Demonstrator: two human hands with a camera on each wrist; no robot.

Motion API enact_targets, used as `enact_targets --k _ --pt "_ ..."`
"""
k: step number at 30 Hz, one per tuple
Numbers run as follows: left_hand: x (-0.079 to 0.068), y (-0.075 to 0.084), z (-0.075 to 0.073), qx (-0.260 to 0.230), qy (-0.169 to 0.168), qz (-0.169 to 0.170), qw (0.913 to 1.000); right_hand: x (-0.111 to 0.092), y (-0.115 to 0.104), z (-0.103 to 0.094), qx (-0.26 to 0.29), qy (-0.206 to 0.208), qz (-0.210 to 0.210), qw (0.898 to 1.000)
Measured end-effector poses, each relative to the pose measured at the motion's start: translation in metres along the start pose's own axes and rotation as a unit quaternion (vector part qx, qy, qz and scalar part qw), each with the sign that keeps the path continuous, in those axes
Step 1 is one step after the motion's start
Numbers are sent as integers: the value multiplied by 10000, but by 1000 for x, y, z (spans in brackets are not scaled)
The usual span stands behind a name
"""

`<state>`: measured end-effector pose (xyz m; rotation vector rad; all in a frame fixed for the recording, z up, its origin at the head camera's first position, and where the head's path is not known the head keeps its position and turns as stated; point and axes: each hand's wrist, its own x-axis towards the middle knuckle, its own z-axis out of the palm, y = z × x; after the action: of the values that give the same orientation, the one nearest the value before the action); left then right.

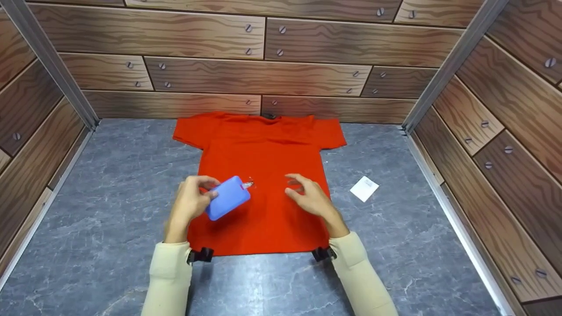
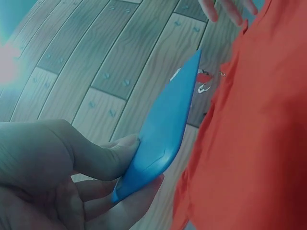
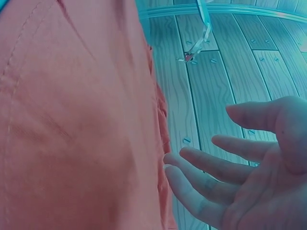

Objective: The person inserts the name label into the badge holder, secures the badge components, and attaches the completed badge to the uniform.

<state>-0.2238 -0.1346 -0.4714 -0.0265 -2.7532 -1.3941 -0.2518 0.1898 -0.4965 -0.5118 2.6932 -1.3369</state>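
Note:
My left hand [image 1: 193, 198] pinches a blue badge holder [image 1: 228, 198] between thumb and fingers, tilted above a red T-shirt [image 1: 268, 158]. At the holder's upper right end sticks out a small clip [image 1: 249, 184] with a clear strap; its metal tip [image 2: 204, 88] shows in the left wrist view. My right hand [image 1: 311, 197] hovers over the right half of the shirt, fingers spread and loosely bent, holding nothing. In the right wrist view the clip [image 3: 189, 56] hangs a little way off from the right fingertips [image 3: 172, 167]. The shirt lies spread flat, collar toward the back wall.
A small white square card [image 1: 364, 188] lies on the grey marbled surface [image 1: 408, 245] right of the shirt. Wood-patterned walls [image 1: 210, 74] rise at the back and both sides, with metal strips [image 1: 456, 228] along the edges.

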Motion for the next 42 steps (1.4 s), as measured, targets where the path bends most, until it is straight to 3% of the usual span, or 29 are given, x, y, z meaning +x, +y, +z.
enact_targets --k 15,28,37,42 --pt "-2 8 30 -90 -388 158 9991 -7 -3 2 38 -257 173 9995" --pt "-2 14 38 -270 -630 198 9975 -8 -2 4 -58 -412 -8 9991" --pt "-4 13 46 -563 -765 322 9950 -12 3 1 652 -639 -49 9958" --pt "-4 16 50 -555 -931 497 9929 -11 3 0 700 -714 -47 9950"
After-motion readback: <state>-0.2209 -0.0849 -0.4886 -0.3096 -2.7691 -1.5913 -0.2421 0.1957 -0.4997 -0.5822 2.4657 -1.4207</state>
